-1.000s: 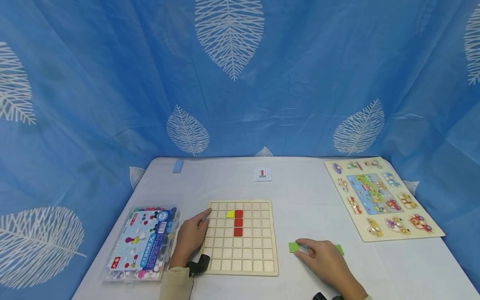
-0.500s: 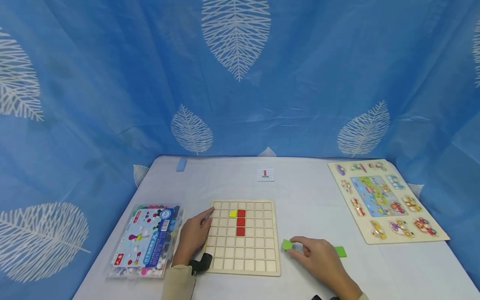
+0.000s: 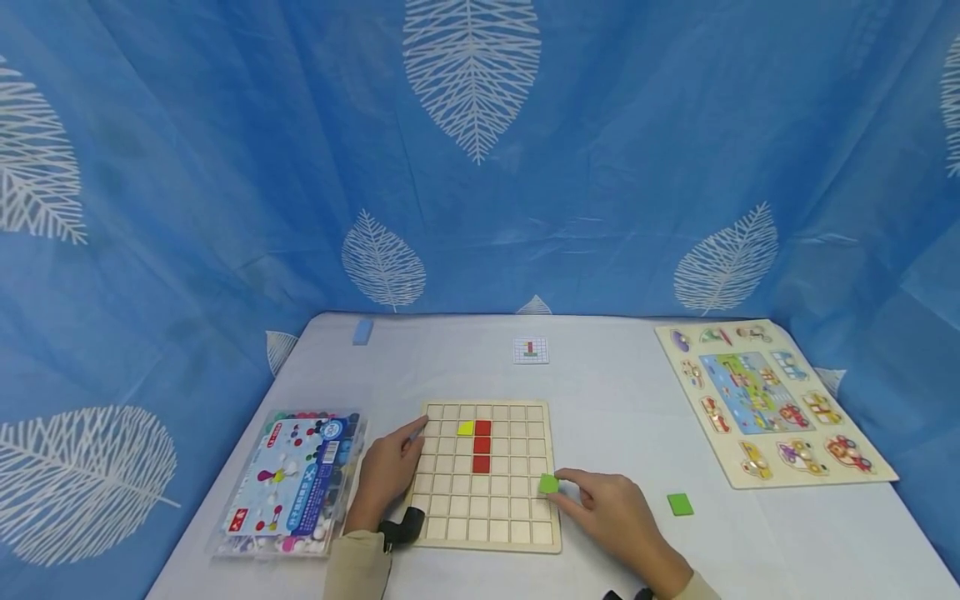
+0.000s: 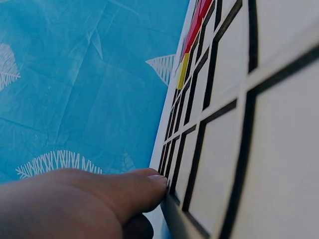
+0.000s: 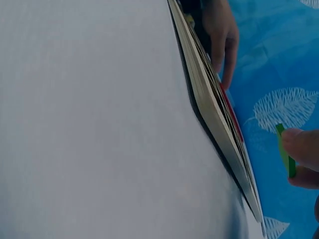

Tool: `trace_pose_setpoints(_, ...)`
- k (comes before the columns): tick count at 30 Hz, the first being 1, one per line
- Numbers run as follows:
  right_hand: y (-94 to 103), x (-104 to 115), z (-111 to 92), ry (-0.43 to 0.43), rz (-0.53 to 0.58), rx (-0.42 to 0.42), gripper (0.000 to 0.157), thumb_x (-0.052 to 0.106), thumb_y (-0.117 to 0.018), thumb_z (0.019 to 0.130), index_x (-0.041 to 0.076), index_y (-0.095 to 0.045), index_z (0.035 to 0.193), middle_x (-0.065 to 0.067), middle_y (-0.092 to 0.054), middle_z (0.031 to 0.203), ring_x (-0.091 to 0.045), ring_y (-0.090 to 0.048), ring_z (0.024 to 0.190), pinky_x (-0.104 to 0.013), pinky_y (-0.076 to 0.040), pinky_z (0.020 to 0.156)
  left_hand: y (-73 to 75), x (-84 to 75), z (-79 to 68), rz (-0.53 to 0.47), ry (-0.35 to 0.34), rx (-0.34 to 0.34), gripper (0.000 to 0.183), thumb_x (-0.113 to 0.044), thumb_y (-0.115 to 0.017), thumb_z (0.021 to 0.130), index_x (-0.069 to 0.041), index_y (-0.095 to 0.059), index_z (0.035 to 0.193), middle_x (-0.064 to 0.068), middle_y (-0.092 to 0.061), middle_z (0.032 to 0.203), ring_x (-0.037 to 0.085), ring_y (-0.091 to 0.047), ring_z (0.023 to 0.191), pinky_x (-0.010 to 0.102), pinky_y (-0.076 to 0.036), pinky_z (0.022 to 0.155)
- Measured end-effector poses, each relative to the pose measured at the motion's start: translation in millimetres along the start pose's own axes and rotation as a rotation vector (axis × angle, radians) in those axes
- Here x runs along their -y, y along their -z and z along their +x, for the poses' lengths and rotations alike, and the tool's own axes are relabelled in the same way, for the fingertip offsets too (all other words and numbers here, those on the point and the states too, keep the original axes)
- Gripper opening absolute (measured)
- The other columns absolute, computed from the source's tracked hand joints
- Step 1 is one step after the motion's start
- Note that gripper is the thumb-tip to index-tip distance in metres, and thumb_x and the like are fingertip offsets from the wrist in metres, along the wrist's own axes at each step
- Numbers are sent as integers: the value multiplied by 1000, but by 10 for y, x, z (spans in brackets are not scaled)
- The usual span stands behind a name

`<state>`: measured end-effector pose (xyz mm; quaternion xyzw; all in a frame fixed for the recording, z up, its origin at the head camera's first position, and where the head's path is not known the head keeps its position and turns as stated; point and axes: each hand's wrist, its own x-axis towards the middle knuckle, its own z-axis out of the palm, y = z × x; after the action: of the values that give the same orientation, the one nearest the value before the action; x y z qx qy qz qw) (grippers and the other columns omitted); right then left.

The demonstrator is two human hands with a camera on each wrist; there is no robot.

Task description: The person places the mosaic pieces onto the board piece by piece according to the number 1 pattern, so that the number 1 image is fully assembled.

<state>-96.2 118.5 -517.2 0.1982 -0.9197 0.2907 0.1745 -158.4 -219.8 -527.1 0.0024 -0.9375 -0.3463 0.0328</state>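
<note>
At the lower centre of the head view, the right hand (image 3: 618,512) pinched a green tile (image 3: 549,484) at its right side over the grid board (image 3: 457,505), a grip that probably left its opposite edge free. The left hand (image 3: 386,473), fingers extended, touched the board's left edge, likely steadying it. Only the right wrist view showed the tile edge-on, apart from the board.

The pale square wooden grid board (image 3: 517,508) looks smooth and matt; the two thin green square tiles (image 3: 680,504), smooth too. The clear rectangular plastic box (image 3: 354,450) at left is glossy, its printed blue sheet (image 3: 300,467) smooth. The pale wooden puzzle board (image 3: 729,454), right, looks matt. The blue leaf-patterned backdrop (image 3: 600,167) is creased, with a soft sheen.
</note>
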Motion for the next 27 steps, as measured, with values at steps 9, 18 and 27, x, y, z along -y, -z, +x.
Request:
trace_pose_setpoints(9,-186,143,98,48,60,20,26,35,-89,79,18,-81,96,29,-24,54,11,-21,51,-13,-26,48,13,18,5,-16,-28,22,38,-19,-62,103,-18,-65,141,-6,-37,51,10,-24,43,28,-25,45)
trace_pose_setpoints(18,-404,348,216,62,145,58,25,31,-87,82,16,-81,101,28,-26,53,10,-23,51,-16,-30,49,11,23,2,-8,-31,30,38,-18,-62,103,-17,-65,141,-6,-37,51,10,-24,43,28,-24,45)
trace_pose_setpoints(27,-548,586,311,4,202,158,25,34,-82,87,17,-81,105,25,-32,52,7,-28,49,-17,-29,49,21,8,6,-5,-31,23,38,-18,-63,103,-16,-66,140,-6,-38,53,10,-25,44,28,-25,46)
